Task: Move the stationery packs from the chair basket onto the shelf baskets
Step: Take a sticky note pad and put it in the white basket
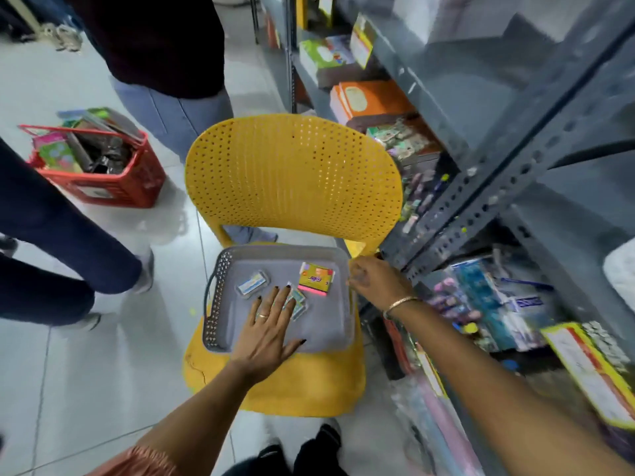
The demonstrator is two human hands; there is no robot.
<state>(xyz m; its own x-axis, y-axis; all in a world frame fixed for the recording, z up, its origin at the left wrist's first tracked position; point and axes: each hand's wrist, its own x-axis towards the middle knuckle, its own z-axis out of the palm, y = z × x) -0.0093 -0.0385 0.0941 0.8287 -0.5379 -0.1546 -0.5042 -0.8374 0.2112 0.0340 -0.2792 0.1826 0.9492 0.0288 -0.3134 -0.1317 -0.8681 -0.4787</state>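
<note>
Basket (220, 304) on chair (292, 173) seat, 3 packs (315, 278) in it, shelving (481, 187) right, crate (103, 176) on floor left.

Three small packs (252, 284) in grey basket (326, 334)

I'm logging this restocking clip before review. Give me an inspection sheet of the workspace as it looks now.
Surface: yellow chair seat, carrying a grey basket.
Job's things: yellow-and-pink pack at the basket's far right; clear blister pack at far left; another clear pack partly under the left fingers.
Clutter: red basket full of goods on the floor, left.
Hands: left hand flat and spread inside the grey basket; right hand closed at its right rim, contents not visible.
Cables: nothing seen.
Surroundings: grey metal shelf of stationery at right; other people's legs at left and behind the chair.
</note>
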